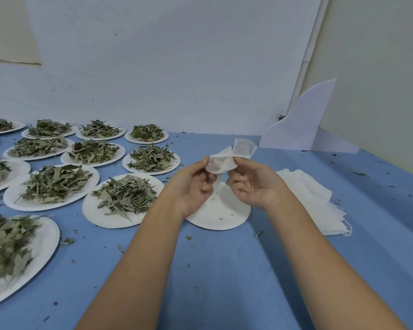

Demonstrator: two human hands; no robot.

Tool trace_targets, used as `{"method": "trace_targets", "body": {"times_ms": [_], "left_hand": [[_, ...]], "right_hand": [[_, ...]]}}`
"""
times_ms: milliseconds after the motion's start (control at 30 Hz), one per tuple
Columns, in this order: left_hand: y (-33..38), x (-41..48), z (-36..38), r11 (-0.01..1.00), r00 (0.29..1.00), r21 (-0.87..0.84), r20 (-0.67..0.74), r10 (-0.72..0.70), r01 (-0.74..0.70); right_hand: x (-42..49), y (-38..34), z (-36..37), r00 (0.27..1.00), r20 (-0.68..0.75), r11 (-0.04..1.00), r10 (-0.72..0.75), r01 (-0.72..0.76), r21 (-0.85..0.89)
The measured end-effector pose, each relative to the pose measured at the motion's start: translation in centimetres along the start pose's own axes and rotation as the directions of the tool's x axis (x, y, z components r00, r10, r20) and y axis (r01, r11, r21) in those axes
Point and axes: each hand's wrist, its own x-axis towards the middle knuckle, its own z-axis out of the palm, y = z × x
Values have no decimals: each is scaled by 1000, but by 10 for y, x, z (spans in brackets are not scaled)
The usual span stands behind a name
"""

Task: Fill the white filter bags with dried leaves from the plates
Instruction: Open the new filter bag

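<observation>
- Left hand (193,184) and right hand (249,184): both raised above the near-empty plate (221,215), palms facing in.
- Grip, L: thumb and fingers clamped on left edge of filter bag (221,164).
- Grip, R: fingertips clamped on right edge of same bag; bag held between hands, mouth pulled partly apart.
- Second bag section (244,146) sticks up behind, top right.
- Stack of spare bags (312,198): flat on blue surface (224,270), just right of empty plate.
- Plates of dried leaves (126,194): rows to the left, approx. a dozen, each heaped.
- Loose leaf bits scattered on surface.
- White folded card (301,125) upright, far right corner.
</observation>
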Motion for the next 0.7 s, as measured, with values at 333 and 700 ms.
{"method": "trace_targets", "body": {"times_ms": [333,700], "left_hand": [[-2,8,0,996,992,-40,-102,70,-74],[-15,7,4,501,751,801,-102,653,-327]], "right_hand": [[1,4,-1,993,119,996,-16,27,-91],[7,21,20,802,-108,514,-588,267,-815]]}}
